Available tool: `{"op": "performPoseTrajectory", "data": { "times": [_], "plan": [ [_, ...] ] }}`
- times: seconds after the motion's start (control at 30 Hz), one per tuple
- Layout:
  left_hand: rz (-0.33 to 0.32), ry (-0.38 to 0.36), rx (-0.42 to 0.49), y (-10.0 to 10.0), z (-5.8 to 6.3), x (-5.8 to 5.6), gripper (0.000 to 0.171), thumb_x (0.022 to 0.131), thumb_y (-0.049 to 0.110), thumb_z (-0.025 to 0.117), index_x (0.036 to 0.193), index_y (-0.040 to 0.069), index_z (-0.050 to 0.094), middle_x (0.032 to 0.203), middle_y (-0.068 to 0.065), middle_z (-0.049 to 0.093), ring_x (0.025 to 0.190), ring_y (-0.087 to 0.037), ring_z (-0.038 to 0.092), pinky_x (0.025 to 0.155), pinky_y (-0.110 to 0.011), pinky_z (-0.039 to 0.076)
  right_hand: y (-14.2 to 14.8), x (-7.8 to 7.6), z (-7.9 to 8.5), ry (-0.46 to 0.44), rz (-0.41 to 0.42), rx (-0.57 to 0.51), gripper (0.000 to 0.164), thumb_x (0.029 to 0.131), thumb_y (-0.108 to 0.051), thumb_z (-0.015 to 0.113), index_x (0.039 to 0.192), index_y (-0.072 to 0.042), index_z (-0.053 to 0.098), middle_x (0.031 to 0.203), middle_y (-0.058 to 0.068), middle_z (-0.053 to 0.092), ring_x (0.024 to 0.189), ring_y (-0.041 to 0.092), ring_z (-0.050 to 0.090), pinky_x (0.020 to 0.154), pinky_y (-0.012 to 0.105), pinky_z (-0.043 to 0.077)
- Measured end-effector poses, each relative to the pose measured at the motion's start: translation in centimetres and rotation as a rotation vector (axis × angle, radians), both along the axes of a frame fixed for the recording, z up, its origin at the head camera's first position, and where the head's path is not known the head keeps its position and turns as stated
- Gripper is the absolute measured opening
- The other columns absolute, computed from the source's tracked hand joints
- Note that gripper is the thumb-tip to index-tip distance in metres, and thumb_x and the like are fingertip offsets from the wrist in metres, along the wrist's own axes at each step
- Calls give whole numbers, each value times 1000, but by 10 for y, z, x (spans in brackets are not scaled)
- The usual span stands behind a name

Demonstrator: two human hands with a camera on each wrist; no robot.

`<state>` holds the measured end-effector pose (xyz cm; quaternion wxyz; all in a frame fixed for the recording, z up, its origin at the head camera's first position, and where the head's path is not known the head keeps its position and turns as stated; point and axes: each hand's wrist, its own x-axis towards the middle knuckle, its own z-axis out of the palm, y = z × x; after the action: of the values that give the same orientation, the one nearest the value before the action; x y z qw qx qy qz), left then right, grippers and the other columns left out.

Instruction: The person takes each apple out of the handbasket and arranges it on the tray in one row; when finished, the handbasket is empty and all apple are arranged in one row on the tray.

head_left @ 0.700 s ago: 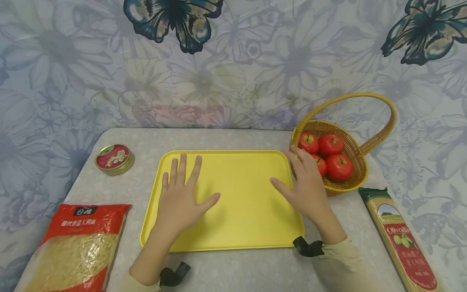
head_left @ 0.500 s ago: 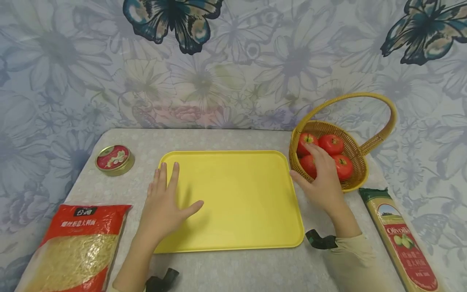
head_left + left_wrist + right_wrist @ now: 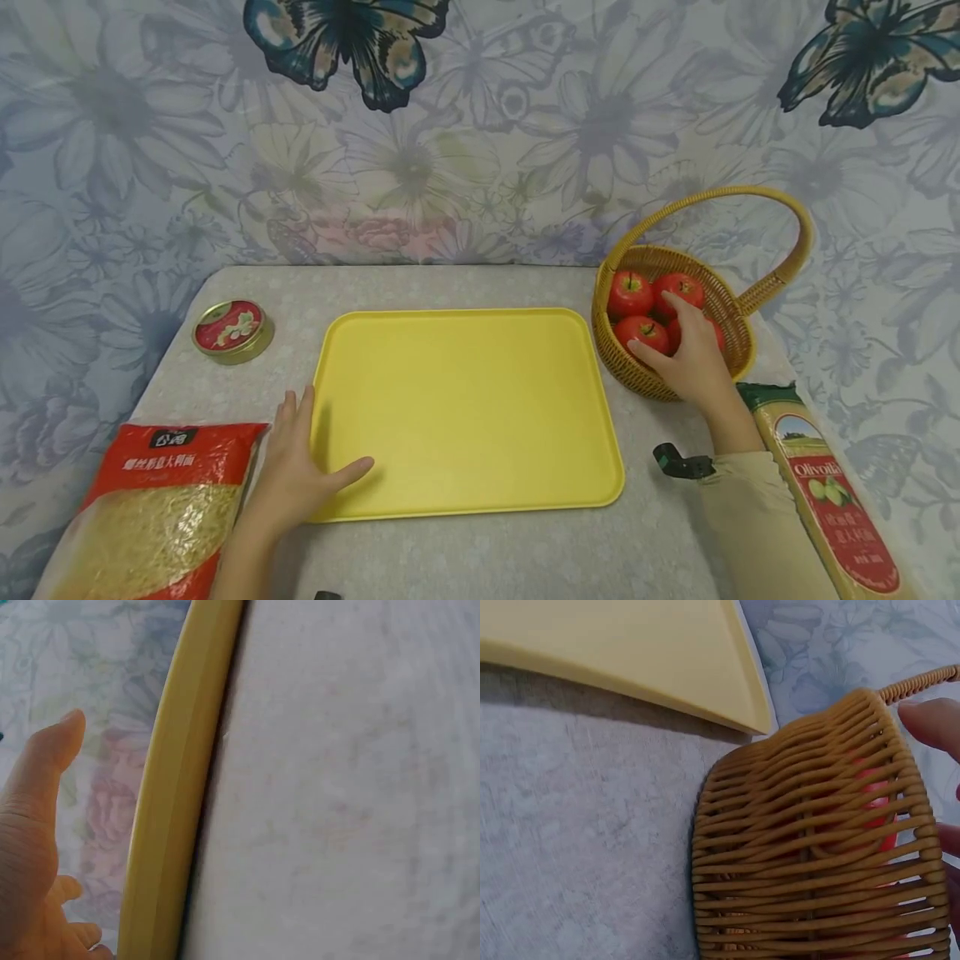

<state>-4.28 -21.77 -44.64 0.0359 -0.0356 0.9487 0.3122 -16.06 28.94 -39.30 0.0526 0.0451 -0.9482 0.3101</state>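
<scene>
My right hand (image 3: 693,358) reaches over the yellow wicker basket (image 3: 628,377), fingers spread above the red tomatoes. It partly covers the front right tomato (image 3: 719,335); whether it touches that one I cannot tell. Also in the basket lie the front left tomato (image 3: 643,336) and, behind it, more tomatoes (image 3: 630,294). In the right wrist view the thumb shows past the rim of the basket (image 3: 810,817). My left hand (image 3: 291,479) hovers by the left edge of the yellow tray (image 3: 465,408), thumb and fingers extended, holding nothing. The left wrist view shows its thumb beside the tray edge (image 3: 169,795).
A red bag of spiral pasta (image 3: 161,500) lies at the front left, with a round tin (image 3: 234,332) behind it. Along the right side is a long pack of spaghetti (image 3: 825,492). The basket's tall handle (image 3: 750,193) arches over the tomatoes. Patterned cloth (image 3: 480,133) hangs behind the table.
My right hand has moved right from the tray's edge to above the tomatoes. The left hand has drawn back toward the left front, off the tray's middle.
</scene>
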Motion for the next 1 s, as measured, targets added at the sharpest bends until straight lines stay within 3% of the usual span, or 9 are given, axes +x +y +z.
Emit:
{"op": "performPoseTrajectory", "data": {
  "times": [0.3, 0.6, 1.0],
  "plan": [
    [-3, -93, 79, -6, -13, 6, 136, 63, 66, 75, 151, 13, -14, 157, -21, -13, 143, -49, -5, 105, -73, 14, 6, -11, -2, -71, 19, 46, 91, 75, -49, 75, 145, -8, 32, 147, 17, 37, 135, 43, 27, 106, 65, 26],
    [-41, -46, 134, -12, -18, 9, 138, 61, 59, 80, 151, 12, -13, 156, -25, 3, 142, -48, 8, 107, -69, 17, 9, -17, -5, -164, 31, 135, 88, 76, -46, 74, 143, -6, 34, 141, 19, 43, 128, 44, 30, 100, 65, 35],
    [-109, -75, 125, -16, -17, 18, 150, 49, 61, 85, 151, 15, -14, 158, -21, -11, 144, -42, -15, 109, -70, 5, 9, -22, -5, -203, 58, 239, 84, 75, -46, 75, 138, -5, 39, 131, 26, 50, 119, 43, 31, 95, 63, 39]
  ]
}}
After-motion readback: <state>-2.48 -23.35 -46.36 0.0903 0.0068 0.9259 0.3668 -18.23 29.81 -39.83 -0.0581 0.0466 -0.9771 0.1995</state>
